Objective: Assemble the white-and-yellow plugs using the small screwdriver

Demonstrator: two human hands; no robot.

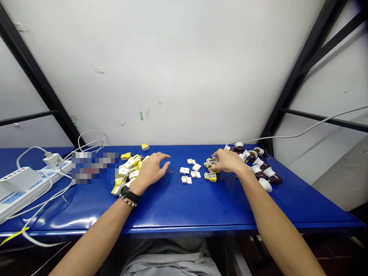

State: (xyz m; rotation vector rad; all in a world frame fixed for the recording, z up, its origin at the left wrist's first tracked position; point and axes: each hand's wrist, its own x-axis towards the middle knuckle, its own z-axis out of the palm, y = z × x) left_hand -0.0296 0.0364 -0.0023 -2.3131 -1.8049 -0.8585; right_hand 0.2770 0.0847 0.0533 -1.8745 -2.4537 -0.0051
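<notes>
The left hand point(153, 168) is spread open, and its fingers curve just above the blue counter point(178, 207). A black watch point(129, 194) and a string of beads point(128, 201) sit on that wrist. Tiny screws point(170, 172) lie just beside the fingertips. A heap of yellow and white plugs point(126, 170) lies just to the left of this hand, near the back edge. One yellow plug point(145, 147) sits alone at that edge.

The right hand point(227, 163) curls down onto a small group of yellow plug parts point(211, 176). It touches them, but I cannot tell if it pinches one. Five white plug covers point(189, 171) lie between the hands, so both hands can reach them. Round dark purple and white parts point(263, 172) crowd the right end. Each kind seems kept in its own spot to make it easy to find.

Far left, a white power strip point(23, 191) holds a charger point(53, 161). A blurred patch hides what lies beside it.
</notes>
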